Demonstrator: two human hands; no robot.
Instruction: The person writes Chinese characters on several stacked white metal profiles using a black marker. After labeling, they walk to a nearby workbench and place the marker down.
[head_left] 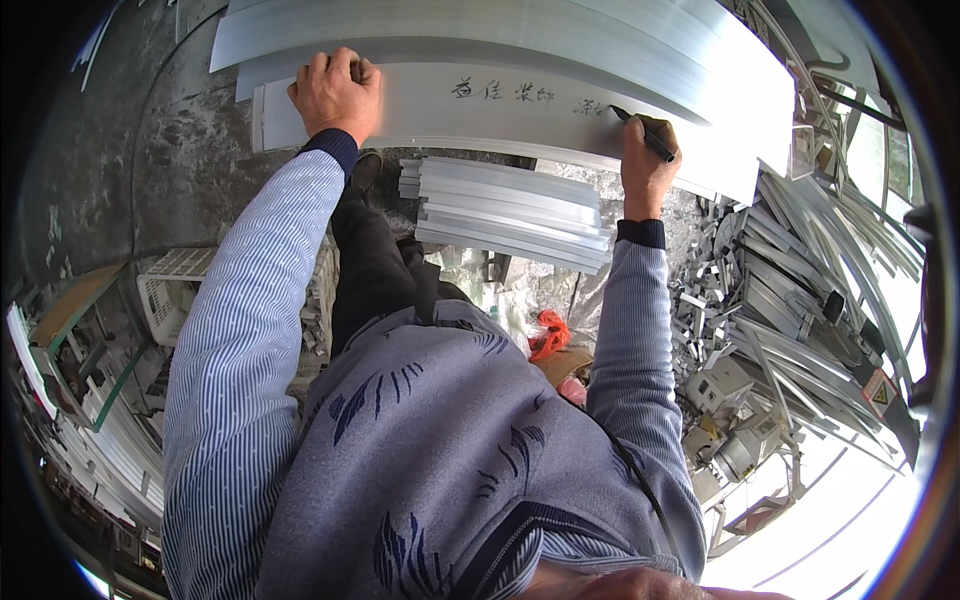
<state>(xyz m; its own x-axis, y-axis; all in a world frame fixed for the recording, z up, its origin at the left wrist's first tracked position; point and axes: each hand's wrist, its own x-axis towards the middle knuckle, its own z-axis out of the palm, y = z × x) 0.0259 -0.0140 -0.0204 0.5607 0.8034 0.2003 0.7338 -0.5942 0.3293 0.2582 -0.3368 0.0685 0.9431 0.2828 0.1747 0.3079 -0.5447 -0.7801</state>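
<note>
A long pale flat strip (430,120) lies crosswise in front of me, with dark handwriting (525,94) along its middle. My right hand (646,178) grips a black marker (656,146), tilted so that its tip meets the strip at the right end of the writing. Near the strip's left end rests my left hand (338,95), its fingers curled and closed. Whatever may be inside those fingers is hidden.
Beyond the strip lie wide silvery metal profiles (480,25). Below it is a stack of shorter profiles (510,212). Offcuts (710,270) and long bars (790,290) are heaped at right, near a machine (735,445). A white crate (165,295) and an orange-red bag (549,335) sit lower down.
</note>
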